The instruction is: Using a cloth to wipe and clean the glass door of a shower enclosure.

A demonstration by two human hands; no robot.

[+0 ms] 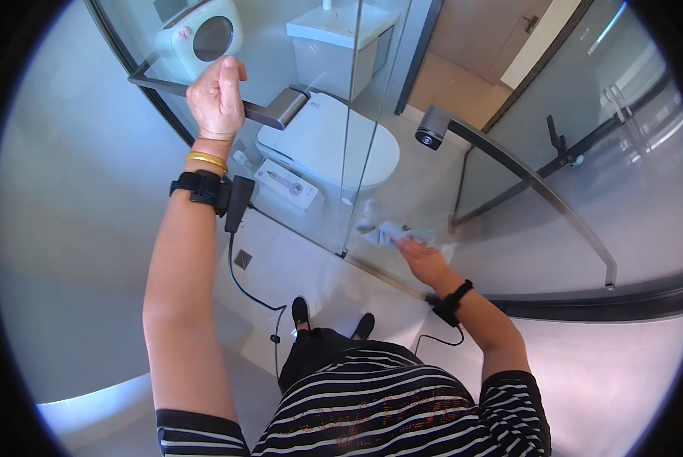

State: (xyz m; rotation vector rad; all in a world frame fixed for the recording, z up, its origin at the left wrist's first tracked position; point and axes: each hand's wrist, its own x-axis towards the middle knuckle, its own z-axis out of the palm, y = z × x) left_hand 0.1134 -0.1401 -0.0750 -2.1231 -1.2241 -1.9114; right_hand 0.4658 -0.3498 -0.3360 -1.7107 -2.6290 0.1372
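Note:
My left hand (pixel 216 97) is raised and wrapped around a dark metal bar (pixel 261 113) fixed along the top of the glass shower enclosure. Lower and to the right, my right hand (pixel 424 260) holds a crumpled pale cloth (pixel 384 233), slightly blurred, by the clear glass panel (pixel 370 143). Whether the cloth touches the glass I cannot tell. My left fingers are partly hidden behind the bar. Each wrist bears a black strap with a device, and the left one also a gold bracelet (pixel 207 160).
Beyond the glass are a white toilet (pixel 324 137) with its lid down, a printed box (pixel 287 183), a washbasin (pixel 341 25) and a white wall-mounted unit (pixel 201 43). Another metal bar (pixel 524 168) arches at right. Cables (pixel 238 280) hang from both wrists. A square drain (pixel 242 259) sits in the floor.

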